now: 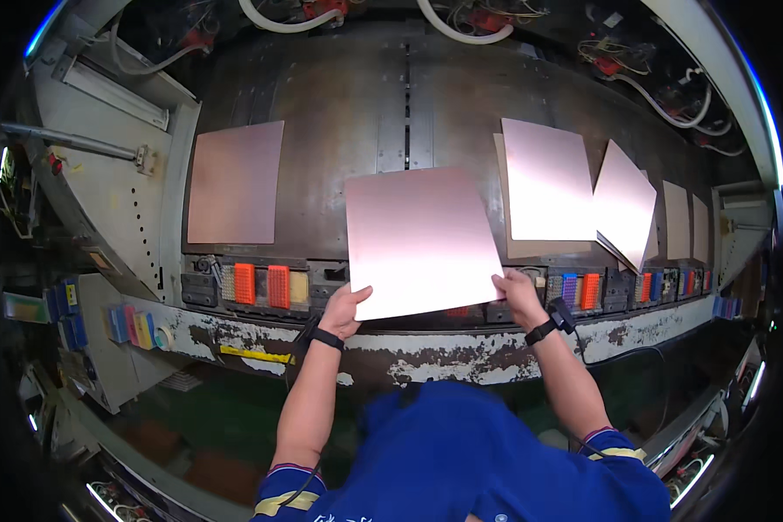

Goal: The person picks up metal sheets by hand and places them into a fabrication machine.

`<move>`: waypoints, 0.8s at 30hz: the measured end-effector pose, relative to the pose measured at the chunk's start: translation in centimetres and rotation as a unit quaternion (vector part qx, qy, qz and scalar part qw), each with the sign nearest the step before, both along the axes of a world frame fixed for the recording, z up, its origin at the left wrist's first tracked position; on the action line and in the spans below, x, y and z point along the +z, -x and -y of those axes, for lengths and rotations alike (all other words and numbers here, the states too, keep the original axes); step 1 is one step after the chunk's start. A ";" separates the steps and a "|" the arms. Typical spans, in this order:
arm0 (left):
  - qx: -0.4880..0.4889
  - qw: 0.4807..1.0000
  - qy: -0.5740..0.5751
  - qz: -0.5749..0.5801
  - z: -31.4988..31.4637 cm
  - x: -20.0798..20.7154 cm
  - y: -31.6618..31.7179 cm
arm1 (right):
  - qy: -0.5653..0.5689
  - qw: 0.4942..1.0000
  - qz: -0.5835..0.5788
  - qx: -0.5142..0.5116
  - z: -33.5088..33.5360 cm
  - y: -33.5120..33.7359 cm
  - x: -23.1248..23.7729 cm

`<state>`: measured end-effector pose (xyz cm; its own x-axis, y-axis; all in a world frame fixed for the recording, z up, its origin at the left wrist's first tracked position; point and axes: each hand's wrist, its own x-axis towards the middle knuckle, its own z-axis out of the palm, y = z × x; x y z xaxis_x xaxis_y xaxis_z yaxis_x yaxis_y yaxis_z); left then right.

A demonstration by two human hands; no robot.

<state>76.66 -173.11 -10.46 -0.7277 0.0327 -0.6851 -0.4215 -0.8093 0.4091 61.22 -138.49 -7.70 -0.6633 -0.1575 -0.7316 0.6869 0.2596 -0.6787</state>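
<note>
A large copper-coloured sheet (422,244) is held out in front of me by its two near corners. At its lower left corner, my left hand (344,311) grips the edge, thumb on top. My right hand (520,298) pinches the lower right corner in the same way, its fingers partly hidden beneath. The sheet tilts slightly and covers the middle of the machine bed's front edge. To its left, another copper sheet (235,184) lies flat on the dark metal bed (322,104). On the right, a bright copper sheet (548,183) and a turned one (626,204) lie over other boards.
Brown boards (676,219) lie at the far right. Along the bed's front run tool holders with orange blocks (245,284) and blue blocks (569,290). White hoses (461,30) hang over the back. A worn white rail (470,361) edges the machine near me.
</note>
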 end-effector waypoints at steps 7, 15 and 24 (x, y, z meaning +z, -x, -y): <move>-0.034 0.962 0.265 0.059 9.5 -4.7 5.6 | -0.018 0.999 -0.017 0.037 7.9 5.1 -3.5; -0.044 0.970 0.229 0.073 19.5 7.8 25.2 | -0.180 0.906 -0.309 0.226 19.6 13.4 -7.9; -0.070 0.973 0.219 0.033 17.9 5.1 25.1 | 0.194 0.800 -0.336 0.459 27.4 4.0 -9.7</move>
<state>51.54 -191.05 -5.35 -0.6914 -0.1774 -0.7003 -0.5521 -0.4955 0.6706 57.25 -165.90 -17.43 -0.3609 -0.9319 -0.0368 -0.2245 0.1251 -0.9664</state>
